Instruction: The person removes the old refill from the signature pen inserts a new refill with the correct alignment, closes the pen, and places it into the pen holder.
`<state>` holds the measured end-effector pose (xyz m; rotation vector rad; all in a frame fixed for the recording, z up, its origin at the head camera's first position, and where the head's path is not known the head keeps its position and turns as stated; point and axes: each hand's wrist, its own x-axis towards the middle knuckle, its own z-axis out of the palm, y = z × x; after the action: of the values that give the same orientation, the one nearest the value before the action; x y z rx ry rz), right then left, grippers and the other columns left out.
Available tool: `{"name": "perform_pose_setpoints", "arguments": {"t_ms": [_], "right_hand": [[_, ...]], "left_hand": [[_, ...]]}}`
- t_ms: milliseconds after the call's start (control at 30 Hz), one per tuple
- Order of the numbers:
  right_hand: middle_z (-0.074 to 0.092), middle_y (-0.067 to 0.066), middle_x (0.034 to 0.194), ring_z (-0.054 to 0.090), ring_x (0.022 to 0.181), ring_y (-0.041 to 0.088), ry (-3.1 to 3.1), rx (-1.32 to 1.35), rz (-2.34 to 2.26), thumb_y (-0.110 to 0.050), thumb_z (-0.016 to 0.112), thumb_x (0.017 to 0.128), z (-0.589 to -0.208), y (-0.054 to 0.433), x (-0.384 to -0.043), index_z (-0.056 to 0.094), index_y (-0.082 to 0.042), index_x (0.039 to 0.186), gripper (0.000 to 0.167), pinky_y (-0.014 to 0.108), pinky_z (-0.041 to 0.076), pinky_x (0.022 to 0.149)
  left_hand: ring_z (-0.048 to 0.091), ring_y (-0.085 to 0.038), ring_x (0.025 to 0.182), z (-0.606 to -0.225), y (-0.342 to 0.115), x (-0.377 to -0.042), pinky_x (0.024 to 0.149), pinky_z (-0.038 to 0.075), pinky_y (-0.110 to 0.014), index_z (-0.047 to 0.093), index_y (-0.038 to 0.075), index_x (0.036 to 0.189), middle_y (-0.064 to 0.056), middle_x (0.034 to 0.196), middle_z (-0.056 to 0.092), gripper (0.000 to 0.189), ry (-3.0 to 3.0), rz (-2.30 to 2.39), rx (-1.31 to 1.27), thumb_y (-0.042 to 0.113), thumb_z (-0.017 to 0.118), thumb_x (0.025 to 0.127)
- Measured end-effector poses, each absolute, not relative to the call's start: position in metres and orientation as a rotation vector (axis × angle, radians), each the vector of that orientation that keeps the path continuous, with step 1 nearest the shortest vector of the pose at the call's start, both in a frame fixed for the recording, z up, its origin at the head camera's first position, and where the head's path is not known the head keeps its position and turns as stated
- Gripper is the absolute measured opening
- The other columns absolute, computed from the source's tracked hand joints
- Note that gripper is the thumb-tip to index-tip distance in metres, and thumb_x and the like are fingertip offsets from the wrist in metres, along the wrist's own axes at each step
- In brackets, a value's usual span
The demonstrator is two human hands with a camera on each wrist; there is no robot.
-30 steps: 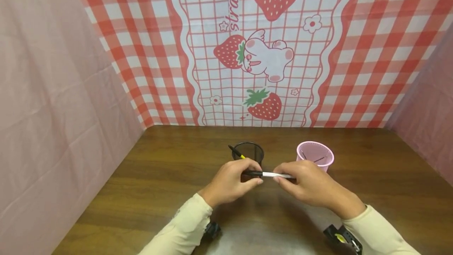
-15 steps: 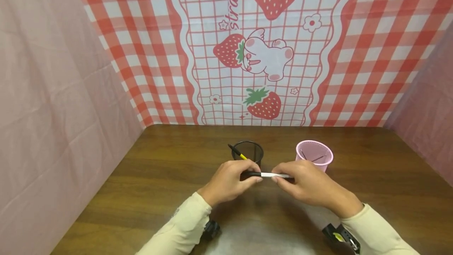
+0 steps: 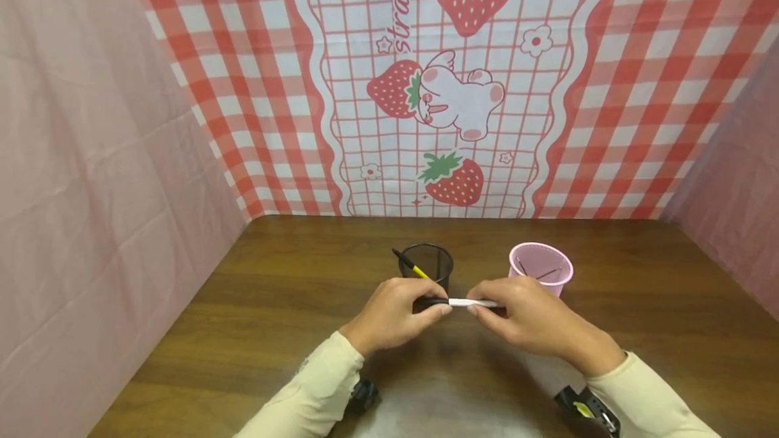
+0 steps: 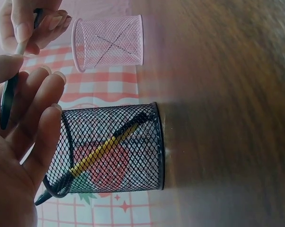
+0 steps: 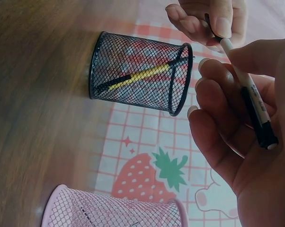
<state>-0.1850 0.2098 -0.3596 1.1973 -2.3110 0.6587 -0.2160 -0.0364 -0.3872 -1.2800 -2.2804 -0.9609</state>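
Note:
A black and white pen [image 3: 460, 302] lies level between both hands in the head view. My left hand [image 3: 398, 309] pinches its black end between thumb and fingers. The white barrel is pinched by my right hand [image 3: 529, 313], and part of it is hidden there. In the right wrist view, the white barrel [image 5: 245, 78] crosses the right palm and shows a black clip and end. Just behind the left hand stands a black mesh pen holder [image 3: 449, 265], with a yellow and black pen [image 3: 418, 270] leaning in it. Behind the right hand is a pink mesh pen holder [image 3: 569, 276].
Both holders stand upright on the brown wooden table [image 3: 274, 276]. Two thin dark lines show crossed inside the pink holder in the left wrist view. A strawberry-print cloth [image 3: 462, 86] hangs behind the table, and a pink curtain [image 3: 109, 188] hangs at the left.

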Motion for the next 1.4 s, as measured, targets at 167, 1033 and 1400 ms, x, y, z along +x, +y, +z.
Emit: {"name": "perform_pose_setpoints", "arguments": {"t_ms": [167, 1033, 1400], "right_hand": [[0.064, -0.018, 0.082, 0.054, 0.069, -0.004, -2.334, 1.181, 0.655, -0.010, 0.077, 0.085, -0.3607, 0.2095, -0.1846, 0.072, -0.015, 0.093, 0.011, 0.020, 0.047, 0.061], [0.056, -0.021, 0.078, 0.051, 0.067, -0.004, -2.352, 1.166, 0.640, -0.009, 0.079, 0.082, -0.3630, 0.2103, -0.1882, 0.066, -0.022, 0.088, 0.019, 0.017, 0.045, 0.059], [0.051, -0.023, 0.073, 0.048, 0.062, -0.004, -2.373, 1.148, 0.642, -0.010, 0.079, 0.082, -0.3623, 0.2108, -0.1886, 0.060, -0.027, 0.083, 0.026, 0.017, 0.042, 0.056]], "left_hand": [[0.058, 0.002, 0.076, -0.3875, -0.0370, -0.2152, 0.071, 0.047, -0.017, 0.073, 0.017, 0.100, 0.011, 0.088, 0.069, 0.013, -2.297, -0.956, -1.280, 0.029, 0.071, 0.095], [0.054, 0.002, 0.069, -0.3882, -0.0371, -0.2167, 0.066, 0.044, -0.015, 0.074, 0.017, 0.099, 0.012, 0.083, 0.067, 0.012, -2.309, -0.944, -1.286, 0.029, 0.070, 0.096], [0.053, 0.002, 0.069, -0.3873, -0.0365, -0.2168, 0.065, 0.044, -0.015, 0.074, 0.017, 0.099, 0.011, 0.084, 0.067, 0.013, -2.307, -0.950, -1.291, 0.029, 0.070, 0.096]]}}
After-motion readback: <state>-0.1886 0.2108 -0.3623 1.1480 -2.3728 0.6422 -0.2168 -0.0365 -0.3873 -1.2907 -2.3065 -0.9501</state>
